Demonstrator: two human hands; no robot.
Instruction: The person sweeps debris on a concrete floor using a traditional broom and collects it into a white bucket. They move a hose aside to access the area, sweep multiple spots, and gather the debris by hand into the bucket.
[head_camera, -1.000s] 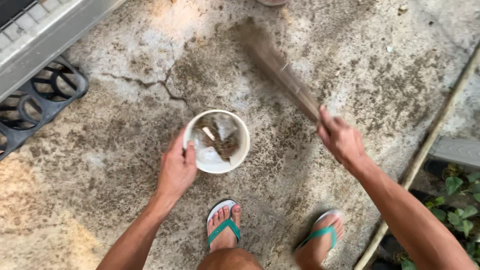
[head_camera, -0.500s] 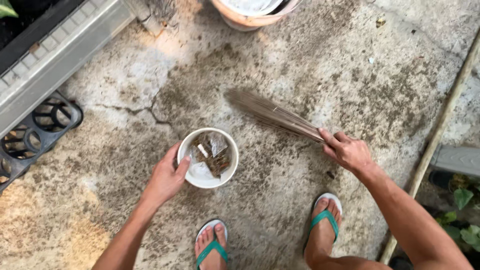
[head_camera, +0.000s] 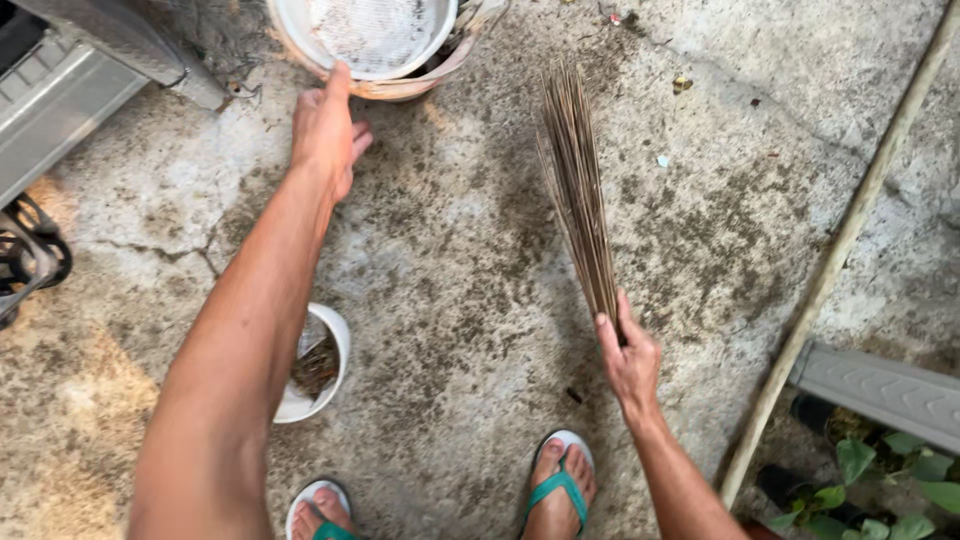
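Far left of both hands: grey metal unit and black plastic crate at the edge of the concrete floor.

Left hand: arm stretched fully forward, fingers extended and loosely together, tips touching the near rim of a large round basin. Not closed around the rim; nothing held. Contact reads as a steadying or pulling touch, hence the flat, open hand. Basin interior pale, mesh-like; exact contents unclear.

Below the left forearm, well behind the fingers: small white bowl on the floor, partly hidden by the arm, holding brown debris. Set down close to the feet, upright.

Right of the left hand: bundle of thin stiff sticks, a hand broom, bristle end pointing forward, away from the body.

Right hand: fingers wrapped tight around the narrow bound end of the broom. Low grip leaves the whole splayed length free above the floor.

Near the bottom edge: two feet in teal sandals.

Far right of the right hand: long pale pole lying diagonally, grey edging, green leaves.
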